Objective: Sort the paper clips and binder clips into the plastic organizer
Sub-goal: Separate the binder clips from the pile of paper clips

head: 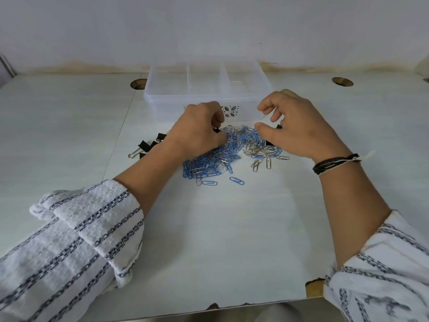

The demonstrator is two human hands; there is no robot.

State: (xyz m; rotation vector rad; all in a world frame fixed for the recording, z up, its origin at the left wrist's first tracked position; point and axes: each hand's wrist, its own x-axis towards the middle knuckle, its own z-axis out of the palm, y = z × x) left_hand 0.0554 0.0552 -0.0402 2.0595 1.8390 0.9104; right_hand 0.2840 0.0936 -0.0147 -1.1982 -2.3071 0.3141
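A heap of blue and silver paper clips lies mid-table. Black binder clips sit to its left, and more show by my right hand. The clear plastic organizer, split into compartments, stands just behind the heap. My left hand rests on the heap's left side, fingers curled around a small black binder clip. Above the heap's right side my right hand hovers, thumb and fingers apart, holding nothing that I can see.
The white table has two round cable holes at the back, one at the left and one at the right. A wall rises close behind the organizer. The table's front edge is chipped near my right sleeve.
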